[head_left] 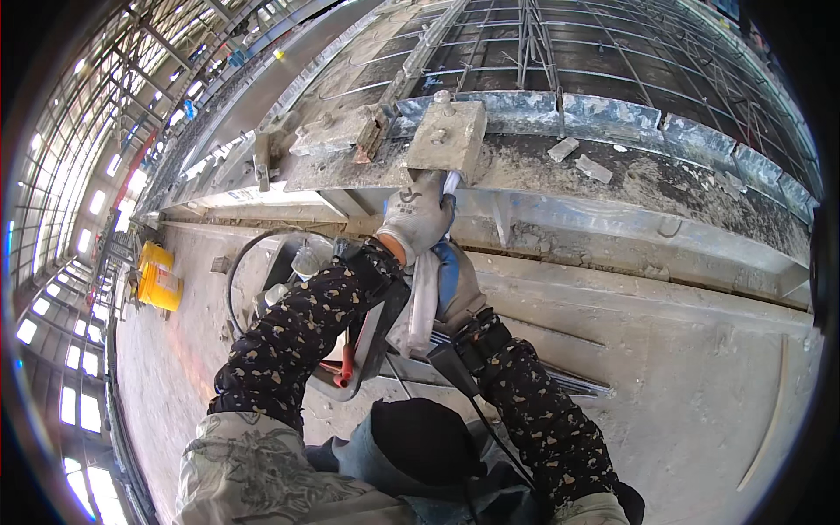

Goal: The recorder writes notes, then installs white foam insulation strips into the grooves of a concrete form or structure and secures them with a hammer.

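Note:
My left hand (415, 219), in a grey-white work glove, is closed just under the near edge of a dusty metal block (448, 140); its fingertips are partly hidden there. A translucent white plastic strip (424, 299) runs up past its thumb and hangs down between my wrists. Just below and to the right, my right hand (456, 282), gloved in grey with blue, is closed against that strip. Bolts (443, 98) stick up from the block, which sits on the rim of a steel mould (560, 206).
Rebar mesh (604, 52) fills the mould beyond its blue-grey edge strips. Concrete fragments (593, 169) lie on the ledge. Below left stand a grey container with a hose (241, 262) and orange-red handles (345, 367). Metal rods (573, 379) lie on the floor, a yellow bucket (159, 278) farther left.

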Available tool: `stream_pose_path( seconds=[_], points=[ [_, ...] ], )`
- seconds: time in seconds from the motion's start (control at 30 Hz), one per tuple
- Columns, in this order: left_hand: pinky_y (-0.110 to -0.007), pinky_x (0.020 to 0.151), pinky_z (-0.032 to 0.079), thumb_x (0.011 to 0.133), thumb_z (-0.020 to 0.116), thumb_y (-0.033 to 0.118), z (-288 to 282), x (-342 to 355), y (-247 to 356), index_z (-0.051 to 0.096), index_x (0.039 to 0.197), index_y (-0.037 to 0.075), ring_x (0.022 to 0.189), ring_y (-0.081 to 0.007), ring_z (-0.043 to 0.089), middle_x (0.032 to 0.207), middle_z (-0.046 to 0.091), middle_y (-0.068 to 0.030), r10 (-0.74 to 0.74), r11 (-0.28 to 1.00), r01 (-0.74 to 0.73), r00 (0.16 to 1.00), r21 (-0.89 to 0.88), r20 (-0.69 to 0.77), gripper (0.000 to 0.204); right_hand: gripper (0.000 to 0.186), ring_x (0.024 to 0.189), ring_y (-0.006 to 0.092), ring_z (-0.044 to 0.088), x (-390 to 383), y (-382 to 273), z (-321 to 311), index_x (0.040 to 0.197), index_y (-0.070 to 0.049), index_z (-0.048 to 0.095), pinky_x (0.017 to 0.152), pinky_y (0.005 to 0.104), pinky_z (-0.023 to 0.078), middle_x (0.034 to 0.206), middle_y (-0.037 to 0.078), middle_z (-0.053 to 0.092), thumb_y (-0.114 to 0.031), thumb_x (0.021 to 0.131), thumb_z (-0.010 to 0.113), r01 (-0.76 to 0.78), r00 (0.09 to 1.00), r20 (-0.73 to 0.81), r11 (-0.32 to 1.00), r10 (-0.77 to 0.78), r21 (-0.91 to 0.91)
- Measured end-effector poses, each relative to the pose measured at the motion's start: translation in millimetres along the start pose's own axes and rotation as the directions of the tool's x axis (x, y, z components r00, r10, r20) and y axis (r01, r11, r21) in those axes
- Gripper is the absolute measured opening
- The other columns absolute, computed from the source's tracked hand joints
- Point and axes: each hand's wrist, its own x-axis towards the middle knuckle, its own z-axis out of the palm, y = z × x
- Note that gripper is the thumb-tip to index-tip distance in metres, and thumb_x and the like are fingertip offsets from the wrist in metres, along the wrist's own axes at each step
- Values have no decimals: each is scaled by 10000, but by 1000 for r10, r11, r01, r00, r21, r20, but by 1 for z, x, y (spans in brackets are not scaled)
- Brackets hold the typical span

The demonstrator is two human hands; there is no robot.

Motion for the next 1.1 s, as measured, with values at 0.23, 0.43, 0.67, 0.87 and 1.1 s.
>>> stream_pose_path(
  seconds=[0.23,0.43,0.67,0.87,1.1],
  points=[
    [-477,801,456,844,489,294,9,-37,-37,550,1080,14,882,-418,599,904,635,-242,-175,969,159,982,-191,-67,372,210,672,155,598,-18,-28,13,1010,-18,545,571,292,504,803,72,602,-206,956,467,-455,890,219,780,399,429],
    [-429,806,453,825,549,242,5,1,-41,548,1085,-23,935,-416,586,956,625,-251,-251,954,239,967,-181,-43,371,234,618,157,583,16,-44,4,1034,-34,569,566,270,499,799,62,611,-207,964,427,-350,935,201,851,292,391],
    [-455,847,460,833,510,298,0,-16,-39,529,1114,-6,951,-414,596,978,630,-255,-265,956,263,964,-133,3,414,291,611,157,572,4,-57,5,999,-23,570,564,281,490,796,73,613,-277,960,433,-586,806,315,598,501,547],
    [-448,833,466,820,569,314,1,4,-34,552,1085,-5,946,-409,600,967,632,-255,-242,959,238,970,-152,-11,415,336,586,188,572,14,-64,-4,991,-26,565,526,314,485,748,81,601,-343,929,475,-534,842,213,714,495,452],
    [-335,739,517,870,574,124,38,-40,-49,531,1149,-37,877,-259,649,983,651,-190,-269,361,238,952,-902,144,326,431,733,175,603,-31,-57,-4,1121,-22,532,674,275,502,843,79,608,-409,945,458,-483,871,138,769,472,418]
  ],
)
